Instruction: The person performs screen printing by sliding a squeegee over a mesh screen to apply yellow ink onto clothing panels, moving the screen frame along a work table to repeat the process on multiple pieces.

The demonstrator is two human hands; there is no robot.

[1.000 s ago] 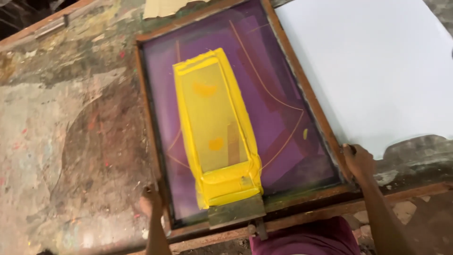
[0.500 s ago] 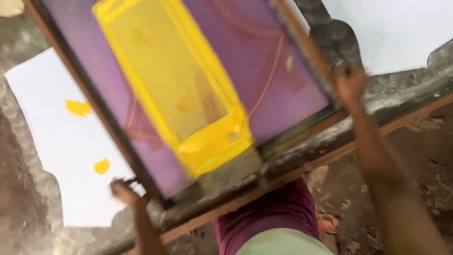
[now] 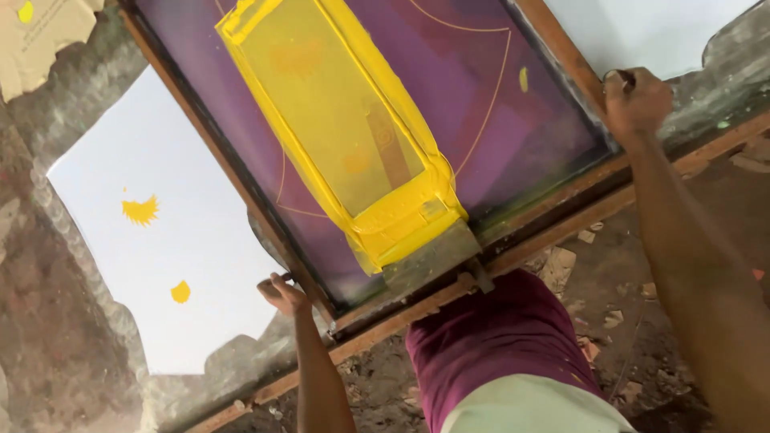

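Observation:
A wooden-framed printing screen (image 3: pixel 561 48) with purple mesh lies over the long table. A yellow ink band runs down its middle, and a squeegee (image 3: pixel 429 258) rests at the near end of that band. My left hand (image 3: pixel 282 293) grips the near left corner of the frame. My right hand (image 3: pixel 635 101) grips the frame's right side bar. To the left of the screen lies white fabric (image 3: pixel 160 265) with two yellow printed motifs, one feathery (image 3: pixel 140 210) and one small (image 3: pixel 180 292).
The stained table surface (image 3: pixel 48 265) spreads to the left, with a wooden edge rail (image 3: pixel 682 168) along the near side. More white fabric (image 3: pixel 642 28) lies right of the screen. A cardboard scrap (image 3: pixel 40 40) sits top left. Dirt floor with paper bits is below.
The screen has shifted to the right along the table with both hands on its frame, uncovering white fabric with yellow motifs on the left. The view has swung with it.

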